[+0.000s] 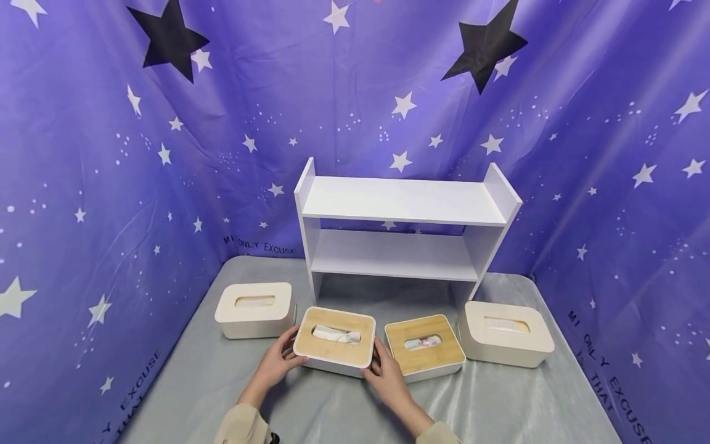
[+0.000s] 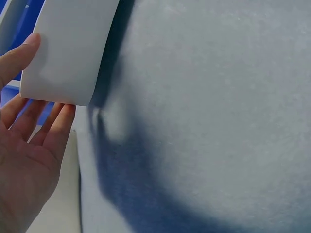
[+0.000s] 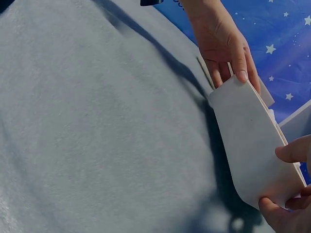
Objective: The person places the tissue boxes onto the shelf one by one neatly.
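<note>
Both hands hold a tissue box with a bamboo lid and white sides, one hand at each end. A piece of tissue shows in its oval slot. My left hand has its thumb on the near side and its fingers against the left end. In the left wrist view, the left hand grips the white box end, a dark shadow beside it on the cloth. My right hand grips the right end, close beside a second bamboo-lidded tissue box. Thumb and fingers of the right hand press the box's end in the right wrist view.
A white two-tier shelf stands behind the boxes. One cream tissue box sits at the left, another cream tissue box at the right. Grey cloth covers the table. A purple star-patterned curtain encloses the back and sides.
</note>
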### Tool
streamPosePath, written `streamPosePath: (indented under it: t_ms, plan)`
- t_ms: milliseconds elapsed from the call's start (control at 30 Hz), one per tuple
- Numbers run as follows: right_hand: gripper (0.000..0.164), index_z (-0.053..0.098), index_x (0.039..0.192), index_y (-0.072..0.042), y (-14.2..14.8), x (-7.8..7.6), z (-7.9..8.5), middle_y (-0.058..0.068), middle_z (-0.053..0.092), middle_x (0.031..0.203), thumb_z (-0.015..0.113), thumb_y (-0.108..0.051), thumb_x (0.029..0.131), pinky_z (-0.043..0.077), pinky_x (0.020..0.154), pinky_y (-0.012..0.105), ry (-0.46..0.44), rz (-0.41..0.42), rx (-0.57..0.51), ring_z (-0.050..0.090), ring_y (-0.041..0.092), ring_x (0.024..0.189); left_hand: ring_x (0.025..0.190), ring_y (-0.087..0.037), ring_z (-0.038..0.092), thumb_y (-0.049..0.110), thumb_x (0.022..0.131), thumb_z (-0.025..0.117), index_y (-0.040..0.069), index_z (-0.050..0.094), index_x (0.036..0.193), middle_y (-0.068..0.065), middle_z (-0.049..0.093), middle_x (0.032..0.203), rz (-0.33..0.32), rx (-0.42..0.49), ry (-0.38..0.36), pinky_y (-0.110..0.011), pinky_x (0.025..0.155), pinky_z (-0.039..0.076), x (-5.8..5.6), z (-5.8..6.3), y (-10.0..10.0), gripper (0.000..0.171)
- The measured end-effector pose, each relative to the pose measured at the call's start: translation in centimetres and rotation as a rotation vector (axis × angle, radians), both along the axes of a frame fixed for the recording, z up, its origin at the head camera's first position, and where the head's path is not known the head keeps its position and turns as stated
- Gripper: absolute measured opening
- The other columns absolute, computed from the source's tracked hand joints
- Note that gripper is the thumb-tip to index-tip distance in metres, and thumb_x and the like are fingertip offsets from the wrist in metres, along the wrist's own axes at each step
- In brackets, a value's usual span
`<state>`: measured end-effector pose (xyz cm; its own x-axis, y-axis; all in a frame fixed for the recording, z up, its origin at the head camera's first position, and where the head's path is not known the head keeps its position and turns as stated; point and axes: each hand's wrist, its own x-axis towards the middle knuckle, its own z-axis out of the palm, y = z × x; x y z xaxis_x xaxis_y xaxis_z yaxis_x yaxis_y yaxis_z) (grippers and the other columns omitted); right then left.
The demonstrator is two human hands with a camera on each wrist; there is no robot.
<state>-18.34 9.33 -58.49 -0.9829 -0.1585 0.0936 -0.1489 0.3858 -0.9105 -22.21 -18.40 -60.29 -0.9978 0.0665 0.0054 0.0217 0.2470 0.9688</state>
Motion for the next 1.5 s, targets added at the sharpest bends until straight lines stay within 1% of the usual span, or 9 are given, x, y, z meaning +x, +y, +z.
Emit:
streamPosePath:
  t_ms: [300, 333, 600, 833, 967, 1067, 1233, 1367, 1500]
  plan:
    - [0.074, 0.034, 0.148, 0.012, 0.5, -0.1, 1.8, 0.039, 0.04, 0.146, 0.072, 0.003, 0.085, 0.055, 0.098, 0.04, 0.011, -0.021, 0.008, 0.048, 0.052, 0.131, 0.129, -0.048, 0.053, -0.001, 0.076, 0.083, -0.003, 0.045, 0.145, -0.031, 0.051, 0.143, 0.019, -0.008, 0.04, -0.04, 0.099, 0.057, 0.2, 1.5, 0.6, 0.079]
    - [0.074, 0.035, 0.147, 0.013, 0.6, -0.1, 2.0, 0.04, 0.04, 0.145, 0.072, 0.004, 0.084, 0.055, 0.097, 0.039, 0.017, -0.02, 0.009, 0.049, 0.052, 0.13, 0.128, -0.049, 0.053, -0.001, 0.076, 0.083, -0.004, 0.045, 0.145, -0.032, 0.051, 0.142, 0.016, -0.019, 0.054, -0.04, 0.098, 0.058, 0.2, 1.6, 0.6, 0.078]
    - [0.075, 0.034, 0.146, 0.016, 1.4, -0.3, 3.1, 0.04, 0.041, 0.145, 0.074, 0.004, 0.083, 0.057, 0.097, 0.036, 0.002, -0.039, -0.013, 0.05, 0.052, 0.13, 0.13, -0.046, 0.053, 0.004, 0.077, 0.084, -0.002, 0.046, 0.145, -0.028, 0.052, 0.143, 0.026, 0.001, 0.055, -0.038, 0.098, 0.058, 0.4, 2.7, 1.6, 0.078]
    - [0.073, 0.036, 0.144, 0.018, 2.1, -0.4, 3.8, 0.041, 0.042, 0.144, 0.075, 0.001, 0.084, 0.057, 0.096, 0.037, 0.051, -0.04, -0.021, 0.049, 0.053, 0.13, 0.131, -0.045, 0.052, 0.006, 0.078, 0.084, 0.0, 0.046, 0.146, -0.026, 0.052, 0.144, 0.047, -0.001, 0.065, -0.039, 0.098, 0.058, 0.6, 3.4, 2.3, 0.078]
    - [0.072, 0.039, 0.142, 0.017, 2.6, -0.5, 4.3, 0.041, 0.047, 0.139, 0.076, 0.002, 0.083, 0.057, 0.095, 0.037, 0.079, -0.055, -0.023, 0.053, 0.052, 0.126, 0.13, -0.045, 0.053, 0.009, 0.078, 0.084, 0.001, 0.046, 0.146, -0.025, 0.053, 0.144, 0.041, -0.019, 0.1, -0.037, 0.097, 0.058, 0.4, 3.8, 2.7, 0.078]
    - [0.072, 0.039, 0.143, 0.016, 3.0, -0.6, 4.8, 0.041, 0.049, 0.137, 0.075, 0.003, 0.082, 0.057, 0.095, 0.038, 0.074, -0.057, -0.057, 0.055, 0.052, 0.124, 0.131, -0.044, 0.053, 0.011, 0.078, 0.084, 0.001, 0.046, 0.147, -0.025, 0.053, 0.144, 0.042, -0.035, 0.103, -0.038, 0.097, 0.058, 0.2, 4.1, 3.1, 0.079]
    - [0.073, 0.038, 0.145, 0.014, 3.4, -0.8, 5.5, 0.04, 0.05, 0.137, 0.075, 0.004, 0.083, 0.056, 0.097, 0.038, 0.032, -0.06, -0.117, 0.054, 0.052, 0.125, 0.131, -0.042, 0.054, 0.014, 0.077, 0.086, 0.004, 0.048, 0.146, -0.022, 0.053, 0.145, 0.072, -0.048, 0.084, -0.04, 0.099, 0.057, 0.1, 5.0, 3.6, 0.079]
    - [0.074, 0.039, 0.145, 0.013, 3.8, -0.9, 6.3, 0.039, 0.051, 0.137, 0.075, 0.007, 0.081, 0.057, 0.096, 0.034, 0.021, -0.079, -0.136, 0.054, 0.051, 0.126, 0.13, -0.04, 0.055, 0.015, 0.078, 0.086, 0.005, 0.049, 0.146, -0.021, 0.054, 0.145, 0.078, -0.036, 0.096, -0.041, 0.099, 0.057, 0.3, 5.9, 3.9, 0.078]
    - [0.073, 0.04, 0.145, 0.012, 4.3, -0.8, 7.0, 0.038, 0.051, 0.137, 0.075, 0.007, 0.081, 0.058, 0.095, 0.032, 0.038, -0.088, -0.132, 0.054, 0.051, 0.126, 0.13, -0.039, 0.056, 0.014, 0.077, 0.086, 0.006, 0.05, 0.145, -0.02, 0.057, 0.142, 0.073, -0.005, 0.114, -0.042, 0.099, 0.057, 0.4, 6.8, 4.2, 0.076]
